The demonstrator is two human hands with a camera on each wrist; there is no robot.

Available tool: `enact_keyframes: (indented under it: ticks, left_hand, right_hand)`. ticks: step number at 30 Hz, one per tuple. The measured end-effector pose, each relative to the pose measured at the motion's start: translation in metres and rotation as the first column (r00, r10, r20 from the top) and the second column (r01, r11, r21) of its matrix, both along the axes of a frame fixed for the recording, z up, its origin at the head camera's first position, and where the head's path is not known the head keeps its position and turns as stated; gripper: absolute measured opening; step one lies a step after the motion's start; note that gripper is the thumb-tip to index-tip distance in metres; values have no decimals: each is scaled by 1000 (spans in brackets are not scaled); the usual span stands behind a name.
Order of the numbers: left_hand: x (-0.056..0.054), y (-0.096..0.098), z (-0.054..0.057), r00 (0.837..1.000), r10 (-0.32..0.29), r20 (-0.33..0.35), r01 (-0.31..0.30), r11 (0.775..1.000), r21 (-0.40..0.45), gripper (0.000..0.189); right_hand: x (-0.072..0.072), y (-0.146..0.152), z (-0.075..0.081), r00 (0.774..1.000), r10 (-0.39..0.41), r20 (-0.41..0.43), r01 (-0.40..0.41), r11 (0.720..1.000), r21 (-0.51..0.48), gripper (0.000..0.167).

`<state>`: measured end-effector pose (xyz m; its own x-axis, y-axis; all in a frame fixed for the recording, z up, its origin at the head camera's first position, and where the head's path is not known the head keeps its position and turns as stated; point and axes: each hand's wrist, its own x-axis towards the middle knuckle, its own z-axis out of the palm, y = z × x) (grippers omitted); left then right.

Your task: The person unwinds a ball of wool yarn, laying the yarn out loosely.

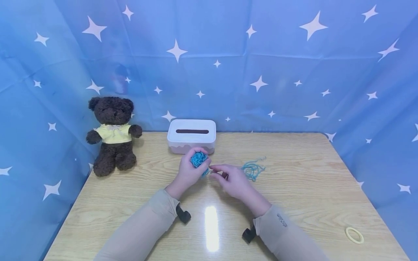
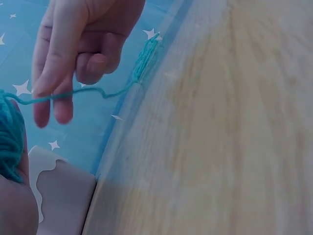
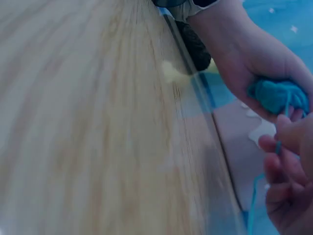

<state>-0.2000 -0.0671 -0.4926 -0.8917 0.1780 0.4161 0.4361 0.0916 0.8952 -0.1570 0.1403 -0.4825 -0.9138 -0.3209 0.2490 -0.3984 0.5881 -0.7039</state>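
- Yarn ball (image 1: 198,159), just below frame centre: clasped in left grip (image 1: 188,170).
- Right grip (image 1: 236,182) pinches its strand (image 2: 85,90).
- Loose yarn (image 1: 252,169) on counter (image 1: 300,185), lower right of centre.

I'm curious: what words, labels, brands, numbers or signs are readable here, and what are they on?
Right sleeve: dark lettering, too small and blurred to read.
No other lettering that I can make out, including on the yarn, box or bear.
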Motion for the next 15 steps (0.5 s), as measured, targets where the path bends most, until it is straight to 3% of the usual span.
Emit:
enact_keyframes:
  ticks: [8, 15]
  left_hand:
    - [-2, 0, 0, 999, -42, -16, 43, 999, 33, 27]
    - [-2, 1, -2, 991, -121, 53, 116, 989, 87, 24]
  right_hand:
    - [-5, 12, 7, 998, -55, -28, 52, 995, -89, 14]
    - [-10, 36, 19, 988, -155, 2, 153, 974, -170, 16]
